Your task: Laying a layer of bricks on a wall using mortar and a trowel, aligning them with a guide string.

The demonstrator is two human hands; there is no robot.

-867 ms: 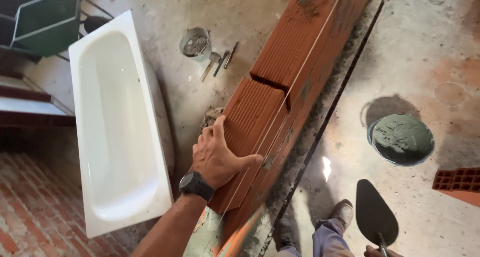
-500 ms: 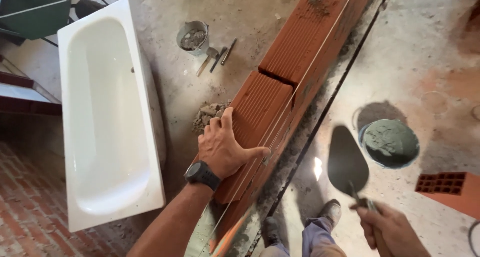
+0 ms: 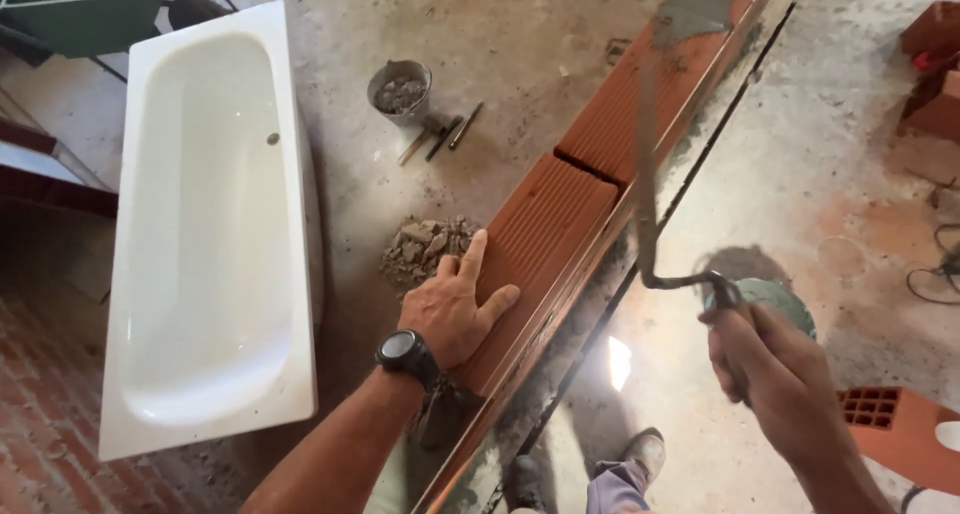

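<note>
On top of the red brick wall (image 3: 640,144), the left hand (image 3: 455,309) is lying flat, fingers spread, pressing on the ribbed brick (image 3: 545,239) at the near end of the course. Right hand (image 3: 770,369) is gripping a trowel (image 3: 650,189) in a closed fist, blade turned edge-on above the wall. Beside the wall, a rubble heap (image 3: 425,249) is sitting near a white bathtub (image 3: 210,224) and a small bucket (image 3: 400,89).

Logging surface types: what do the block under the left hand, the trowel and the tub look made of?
Block: fired clay, matte red-orange, ribbed face.
Trowel in right hand: likely steel, grey, motion-blurred.
Tub: glossy white, enamel or acrylic, cannot tell which.
Left hand rests flat on the block.
</note>
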